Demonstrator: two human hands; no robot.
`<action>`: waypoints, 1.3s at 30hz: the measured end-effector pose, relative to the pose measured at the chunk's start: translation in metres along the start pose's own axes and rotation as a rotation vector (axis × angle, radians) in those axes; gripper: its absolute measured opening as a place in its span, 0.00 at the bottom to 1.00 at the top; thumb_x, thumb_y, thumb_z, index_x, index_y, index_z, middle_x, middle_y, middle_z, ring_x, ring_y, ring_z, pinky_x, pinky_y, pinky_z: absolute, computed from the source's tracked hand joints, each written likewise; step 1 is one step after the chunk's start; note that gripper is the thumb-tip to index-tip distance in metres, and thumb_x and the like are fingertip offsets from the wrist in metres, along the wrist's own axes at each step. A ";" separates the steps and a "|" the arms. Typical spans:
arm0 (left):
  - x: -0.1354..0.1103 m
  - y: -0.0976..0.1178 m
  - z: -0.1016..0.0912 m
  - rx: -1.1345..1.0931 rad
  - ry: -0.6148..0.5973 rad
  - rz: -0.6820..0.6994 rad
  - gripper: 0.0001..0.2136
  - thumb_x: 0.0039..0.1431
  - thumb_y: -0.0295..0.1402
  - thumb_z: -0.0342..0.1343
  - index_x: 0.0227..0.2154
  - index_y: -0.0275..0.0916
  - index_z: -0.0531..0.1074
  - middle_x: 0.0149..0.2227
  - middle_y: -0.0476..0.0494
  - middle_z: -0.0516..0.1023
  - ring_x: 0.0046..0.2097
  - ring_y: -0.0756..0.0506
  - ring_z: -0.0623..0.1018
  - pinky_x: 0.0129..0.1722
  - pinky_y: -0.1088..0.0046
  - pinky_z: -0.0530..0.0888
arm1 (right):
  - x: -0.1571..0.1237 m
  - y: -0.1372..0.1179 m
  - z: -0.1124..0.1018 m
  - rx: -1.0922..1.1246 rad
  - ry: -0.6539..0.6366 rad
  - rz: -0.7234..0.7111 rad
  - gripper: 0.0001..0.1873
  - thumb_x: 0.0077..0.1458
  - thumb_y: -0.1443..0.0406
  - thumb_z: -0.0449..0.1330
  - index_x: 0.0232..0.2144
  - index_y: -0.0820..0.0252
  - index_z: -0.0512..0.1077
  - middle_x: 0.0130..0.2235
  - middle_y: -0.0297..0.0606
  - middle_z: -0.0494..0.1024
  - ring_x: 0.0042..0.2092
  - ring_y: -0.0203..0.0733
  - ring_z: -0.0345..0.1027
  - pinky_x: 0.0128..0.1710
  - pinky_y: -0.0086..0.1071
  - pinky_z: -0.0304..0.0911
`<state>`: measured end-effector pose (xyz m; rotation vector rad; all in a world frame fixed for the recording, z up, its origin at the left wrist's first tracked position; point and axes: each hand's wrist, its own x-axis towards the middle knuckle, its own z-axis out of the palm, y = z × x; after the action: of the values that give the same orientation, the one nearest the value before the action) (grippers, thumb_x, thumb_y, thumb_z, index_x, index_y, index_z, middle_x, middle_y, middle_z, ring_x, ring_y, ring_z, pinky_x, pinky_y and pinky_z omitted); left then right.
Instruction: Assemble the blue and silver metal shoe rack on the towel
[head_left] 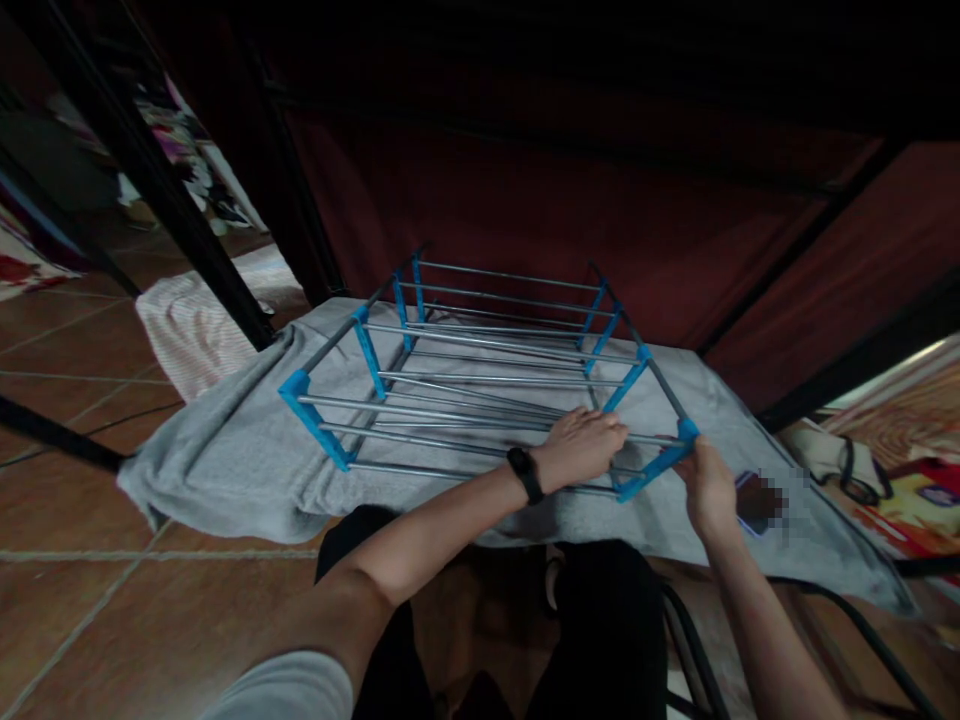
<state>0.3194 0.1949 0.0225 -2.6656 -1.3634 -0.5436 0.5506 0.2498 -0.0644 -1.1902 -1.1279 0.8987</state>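
Observation:
A small rack (480, 370) of grey metal rods and blue plastic side pieces lies on a grey blanket (225, 450) spread over the tiled floor. My left hand (585, 445), with a black band on the wrist, is closed over the rods near the rack's front right corner. My right hand (705, 485) grips the blue corner piece (660, 462) at the rack's front right end.
A dark red fabric wall with black frame bars stands just behind the rack. A pale striped cloth (191, 330) lies at the left by a black post. A phone (754, 500) rests on the blanket by my right hand. A bag and bright printed fabric (900, 480) sit at the right.

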 end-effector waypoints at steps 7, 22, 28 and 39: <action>-0.064 0.020 0.049 0.111 0.066 0.233 0.12 0.67 0.27 0.46 0.49 0.35 0.70 0.50 0.38 0.75 0.54 0.43 0.71 0.59 0.64 0.63 | 0.005 0.002 0.004 0.058 0.008 0.044 0.31 0.51 0.41 0.60 0.43 0.59 0.76 0.39 0.39 0.80 0.42 0.47 0.74 0.45 0.41 0.69; 0.022 0.021 0.092 -0.106 -0.215 -0.097 0.19 0.67 0.26 0.40 0.57 0.43 0.66 0.47 0.39 0.77 0.42 0.43 0.80 0.39 0.69 0.73 | 0.006 -0.006 0.003 0.065 -0.057 0.050 0.33 0.52 0.40 0.59 0.47 0.59 0.75 0.42 0.40 0.80 0.45 0.48 0.73 0.47 0.42 0.68; 0.027 0.020 0.076 -0.145 -0.159 -0.109 0.22 0.68 0.28 0.40 0.62 0.49 0.61 0.48 0.42 0.77 0.44 0.43 0.80 0.42 0.68 0.73 | 0.007 -0.005 0.005 0.077 -0.063 0.029 0.30 0.53 0.42 0.59 0.42 0.60 0.76 0.40 0.39 0.80 0.42 0.46 0.73 0.46 0.41 0.68; 0.032 0.022 0.076 -0.194 -0.191 -0.137 0.20 0.67 0.29 0.44 0.59 0.48 0.66 0.48 0.42 0.78 0.48 0.42 0.79 0.47 0.67 0.72 | 0.003 -0.007 0.008 0.069 -0.089 0.020 0.31 0.56 0.41 0.55 0.47 0.58 0.75 0.43 0.42 0.81 0.46 0.50 0.74 0.47 0.44 0.68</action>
<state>0.3741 0.2250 -0.0352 -2.8561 -1.6332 -0.4659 0.5429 0.2531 -0.0575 -1.1162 -1.1486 1.0065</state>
